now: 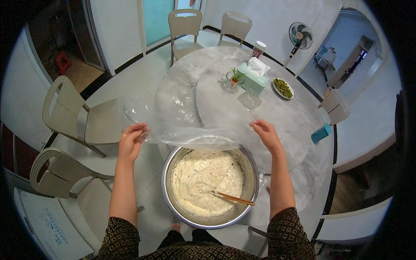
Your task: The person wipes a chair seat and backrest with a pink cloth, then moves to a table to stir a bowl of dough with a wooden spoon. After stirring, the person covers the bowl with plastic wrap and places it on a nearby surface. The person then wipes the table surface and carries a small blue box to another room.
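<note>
A sheet of clear plastic film [195,135] is stretched between my two hands, over the far side of a large steel basin [166,190]. My left hand [132,141] pinches one end of the film, left of the basin. The other end is pinched in my right hand [266,133], above the table to the right. Thick, pale, wet dough [203,171] with small dark flecks fills much of the basin. Wooden chopsticks [236,199] stick into it and lean on the right rim. I cannot tell whether the film touches the rim.
The round marble-patterned table [299,151] carries a tissue box [253,80], a plant in a glass [234,79], a square glass dish [249,100], a plate of chopped greens [283,89], a canister [258,49] and a teal box [320,133]. Chairs [65,108] stand around it; a fan [300,36] stands behind.
</note>
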`<control>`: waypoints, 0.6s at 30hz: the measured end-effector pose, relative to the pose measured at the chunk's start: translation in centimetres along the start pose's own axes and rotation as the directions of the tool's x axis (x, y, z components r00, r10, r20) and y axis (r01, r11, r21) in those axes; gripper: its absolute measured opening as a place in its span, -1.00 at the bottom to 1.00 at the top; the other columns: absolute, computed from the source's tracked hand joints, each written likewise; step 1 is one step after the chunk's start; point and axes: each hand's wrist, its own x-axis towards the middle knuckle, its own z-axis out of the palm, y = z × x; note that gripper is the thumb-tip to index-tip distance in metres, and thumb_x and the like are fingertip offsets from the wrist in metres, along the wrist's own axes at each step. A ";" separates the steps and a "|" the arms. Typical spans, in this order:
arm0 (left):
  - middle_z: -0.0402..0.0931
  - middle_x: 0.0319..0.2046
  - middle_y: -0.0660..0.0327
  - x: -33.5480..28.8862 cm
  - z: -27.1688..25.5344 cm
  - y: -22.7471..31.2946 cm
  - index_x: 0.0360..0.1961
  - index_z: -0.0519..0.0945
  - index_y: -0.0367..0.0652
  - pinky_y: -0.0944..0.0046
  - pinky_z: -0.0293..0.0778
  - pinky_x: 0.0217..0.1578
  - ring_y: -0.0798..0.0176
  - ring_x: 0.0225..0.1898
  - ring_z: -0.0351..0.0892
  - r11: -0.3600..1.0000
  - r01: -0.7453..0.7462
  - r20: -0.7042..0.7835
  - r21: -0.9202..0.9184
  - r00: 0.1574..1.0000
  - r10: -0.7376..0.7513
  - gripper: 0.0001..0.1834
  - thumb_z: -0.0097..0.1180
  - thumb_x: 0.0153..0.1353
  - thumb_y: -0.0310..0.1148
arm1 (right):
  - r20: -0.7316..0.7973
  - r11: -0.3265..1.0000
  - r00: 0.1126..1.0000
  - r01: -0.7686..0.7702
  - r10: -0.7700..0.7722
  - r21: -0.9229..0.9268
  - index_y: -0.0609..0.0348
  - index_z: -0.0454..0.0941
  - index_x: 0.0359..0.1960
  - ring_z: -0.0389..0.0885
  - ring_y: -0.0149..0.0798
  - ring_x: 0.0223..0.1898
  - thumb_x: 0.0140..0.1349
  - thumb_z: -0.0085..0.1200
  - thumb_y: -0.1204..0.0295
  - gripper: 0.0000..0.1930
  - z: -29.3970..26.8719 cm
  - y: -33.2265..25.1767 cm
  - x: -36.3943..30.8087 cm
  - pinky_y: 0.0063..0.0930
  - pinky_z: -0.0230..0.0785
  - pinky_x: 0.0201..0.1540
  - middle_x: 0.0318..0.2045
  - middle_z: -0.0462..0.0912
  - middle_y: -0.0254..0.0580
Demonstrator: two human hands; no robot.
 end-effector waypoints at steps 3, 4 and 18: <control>0.47 -0.30 0.11 -1.1 0.0 -0.2 -0.59 0.46 -0.23 0.29 0.36 -0.19 0.18 -0.23 0.45 0.992 0.035 -0.004 -0.118 0.999 -0.036 -0.90 -0.06 -0.04 -0.63 | 0.010 0.984 1.000 -0.009 0.008 0.176 0.24 0.48 -0.29 0.44 -0.44 -0.23 0.11 -0.04 0.41 -0.81 -2.5 -0.3 -5.8 -0.56 0.24 -0.12 -0.31 0.54 -0.28; 0.47 -0.31 0.11 -1.5 -0.6 -0.3 -0.64 0.43 -0.22 0.29 0.36 -0.19 0.17 -0.22 0.45 0.994 0.015 0.067 -0.107 0.998 -0.007 -0.89 -0.04 -0.05 -0.62 | 0.021 0.974 1.000 -0.004 -0.001 0.227 0.24 0.48 -0.29 0.44 -0.43 -0.22 0.11 -0.03 0.40 -0.81 -2.9 0.1 -7.7 -0.55 0.24 -0.10 -0.31 0.53 -0.28; 0.45 -0.19 0.09 -7.3 -6.3 0.1 -0.81 0.39 -0.13 0.32 0.34 -0.19 0.24 -0.18 0.40 0.899 0.191 0.166 0.394 0.947 -0.274 -0.79 0.05 -0.11 -0.50 | 0.181 0.936 0.920 -0.329 0.348 -0.127 0.20 0.51 -0.52 0.44 -0.42 -0.33 0.00 -0.10 0.62 -0.88 -0.1 1.9 -28.2 -0.56 0.25 -0.19 -0.41 0.55 -0.31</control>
